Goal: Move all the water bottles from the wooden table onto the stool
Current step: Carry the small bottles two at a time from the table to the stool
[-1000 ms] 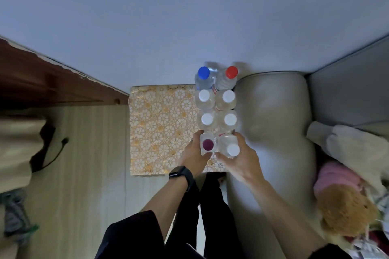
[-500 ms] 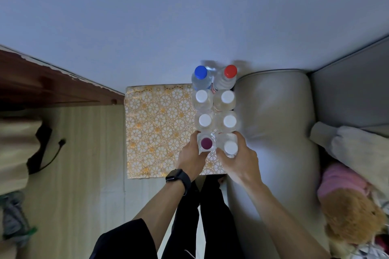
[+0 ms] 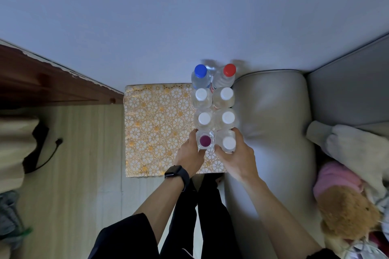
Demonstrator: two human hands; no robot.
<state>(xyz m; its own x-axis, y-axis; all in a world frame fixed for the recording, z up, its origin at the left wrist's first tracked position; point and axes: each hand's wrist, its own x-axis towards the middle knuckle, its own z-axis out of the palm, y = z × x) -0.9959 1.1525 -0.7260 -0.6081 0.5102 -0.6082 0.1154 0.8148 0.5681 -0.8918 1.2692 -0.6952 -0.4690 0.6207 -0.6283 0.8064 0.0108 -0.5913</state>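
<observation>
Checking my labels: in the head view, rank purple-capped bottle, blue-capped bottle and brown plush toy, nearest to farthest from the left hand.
1. purple-capped bottle, held by left hand.
2. blue-capped bottle, back row, left.
3. brown plush toy, far right.

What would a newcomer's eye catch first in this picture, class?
Eight clear plastic water bottles stand in two rows along the right edge of the gold floral-patterned stool. The blue-capped bottle and red-capped bottle stand farthest away. Nearest, the left hand grips the purple-capped bottle and the right hand a white-capped bottle.
</observation>
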